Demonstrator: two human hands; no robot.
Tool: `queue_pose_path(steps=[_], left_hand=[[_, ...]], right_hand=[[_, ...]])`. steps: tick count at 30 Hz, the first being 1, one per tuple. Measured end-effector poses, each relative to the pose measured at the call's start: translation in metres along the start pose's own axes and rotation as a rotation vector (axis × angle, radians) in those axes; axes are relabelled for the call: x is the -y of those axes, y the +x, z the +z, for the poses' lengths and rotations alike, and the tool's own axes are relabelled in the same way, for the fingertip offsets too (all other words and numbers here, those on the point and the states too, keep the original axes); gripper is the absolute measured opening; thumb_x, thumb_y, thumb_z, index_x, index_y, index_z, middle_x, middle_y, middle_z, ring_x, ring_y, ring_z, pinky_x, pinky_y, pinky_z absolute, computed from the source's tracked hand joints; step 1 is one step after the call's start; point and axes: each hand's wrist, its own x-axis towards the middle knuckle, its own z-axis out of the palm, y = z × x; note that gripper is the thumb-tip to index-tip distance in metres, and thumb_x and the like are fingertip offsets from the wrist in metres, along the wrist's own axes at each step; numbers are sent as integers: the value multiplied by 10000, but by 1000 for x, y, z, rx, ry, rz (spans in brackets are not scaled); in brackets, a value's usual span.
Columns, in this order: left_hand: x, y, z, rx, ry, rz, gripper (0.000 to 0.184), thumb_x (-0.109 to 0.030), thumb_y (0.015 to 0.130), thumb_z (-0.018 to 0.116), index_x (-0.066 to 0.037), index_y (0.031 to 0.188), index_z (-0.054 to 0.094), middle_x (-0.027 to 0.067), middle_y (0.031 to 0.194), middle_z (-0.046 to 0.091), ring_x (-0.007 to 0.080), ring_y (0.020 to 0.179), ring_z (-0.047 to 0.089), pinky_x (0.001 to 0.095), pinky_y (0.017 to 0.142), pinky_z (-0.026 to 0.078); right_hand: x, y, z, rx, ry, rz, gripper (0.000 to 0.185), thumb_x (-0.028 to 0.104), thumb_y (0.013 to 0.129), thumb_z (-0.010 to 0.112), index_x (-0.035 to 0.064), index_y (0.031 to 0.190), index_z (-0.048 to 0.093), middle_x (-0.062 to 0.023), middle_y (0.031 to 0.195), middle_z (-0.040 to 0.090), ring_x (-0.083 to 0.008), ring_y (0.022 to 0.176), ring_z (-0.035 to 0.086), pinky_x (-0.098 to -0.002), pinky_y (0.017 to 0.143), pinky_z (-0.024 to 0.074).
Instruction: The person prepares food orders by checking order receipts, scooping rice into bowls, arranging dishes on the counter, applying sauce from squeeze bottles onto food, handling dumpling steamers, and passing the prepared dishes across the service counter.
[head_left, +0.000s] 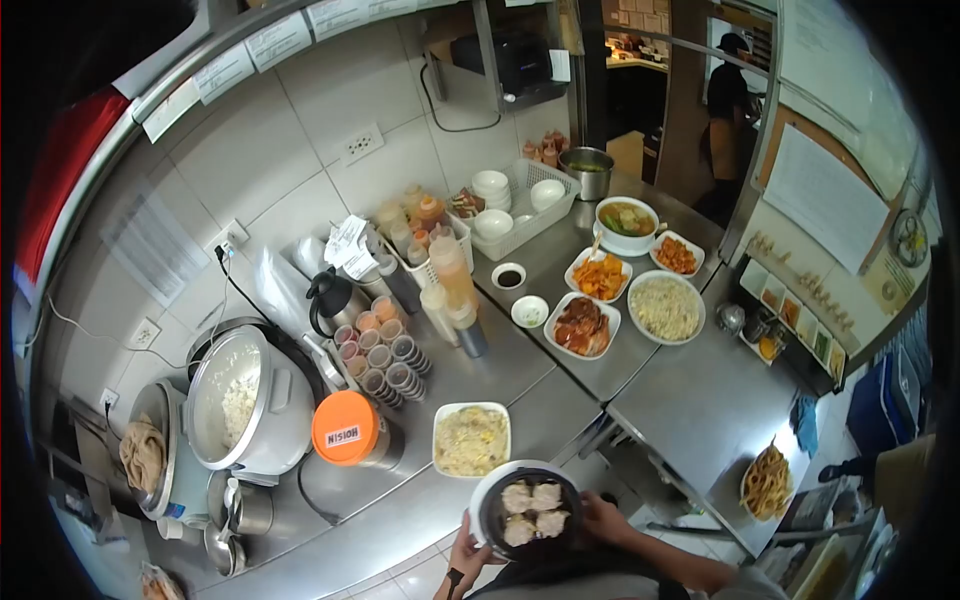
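Head: dumplings (547,497) (four) between hands (468,549) (604,521)

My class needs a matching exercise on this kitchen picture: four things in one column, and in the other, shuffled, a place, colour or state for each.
Column one
1. Dumplings
2. Hoisin container
3. Large pot
4. Small sauce cup

Column two
A. Standing at the left with its top uncovered, white food inside
B. White-rimmed, with dark liquid inside
C. Closed by a labelled orange lid
D. In the white-rimmed round dish between the left hand and right hand

Right pairs: 1-D, 2-C, 3-A, 4-B
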Motion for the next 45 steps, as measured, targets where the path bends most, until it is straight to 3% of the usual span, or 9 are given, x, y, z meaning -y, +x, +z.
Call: queue_pose_path(steps=[7,14,18,27,28,35,37,41,45], left_hand=[[-14,124,141,348,79,71,827,94,877,478,-163,1500,-1,169,1192,544,268,873,649,355,674,601],[-34,221,220,348,175,-24,856,33,848,562,-130,1500,32,146,1228,541,237,893,651,338,658,605],[-39,247,224,373,255,-24,889,-11,840,593,-105,1495,-1,165,1359,446,225,976,636,328,666,605],[-67,248,228,456,379,-101,919,-57,832,637,-176,1506,23,31,801,482,160,657,637,296,606,591],[-53,259,224,447,407,-88,923,-63,837,639,-200,1506,18,96,881,626,183,620,655,303,554,572],[-56,257,229,516,416,-45,877,-84,841,631,-170,1505,64,119,888,647,198,630,666,300,545,567],[-58,257,233,495,421,-46,863,-49,845,631,-206,1502,94,101,981,619,167,657,665,294,582,582],[-31,270,231,520,356,24,842,0,837,621,-155,1498,123,141,906,623,212,641,667,307,541,571],[-27,273,236,481,395,-81,841,8,843,605,-168,1498,107,139,941,625,219,663,669,315,578,591]], right_hand=[[-83,1,-133,-293,-25,83,425,161,811,611,60,1178,419,-184,878,673,-339,821,670,-428,723,512],[-155,68,-187,-477,229,29,370,157,791,588,30,1122,481,-226,872,650,-386,818,644,-449,709,495],[-120,70,-204,-486,-43,84,310,132,787,578,-2,1059,514,-241,909,644,-341,822,659,-412,717,507],[-127,71,-205,-527,-82,189,350,200,788,604,4,1069,529,-256,876,650,-389,853,648,-427,737,508],[-138,73,-202,-549,-71,180,355,207,790,606,8,1074,532,-254,876,652,-387,849,650,-426,739,510],[-98,29,-218,-518,-95,213,394,260,776,655,10,1073,585,-205,888,684,-334,808,668,-440,734,518],[-135,27,-233,-263,-410,-248,374,266,769,674,10,1037,629,-183,890,692,-296,795,677,-420,704,526],[-81,-21,-233,-389,-86,176,208,238,822,624,79,918,715,-94,808,712,-176,721,678,-335,602,530],[-92,-45,-231,-615,-226,321,255,266,818,616,14,836,653,-234,748,639,-343,699,666,-391,593,510]])
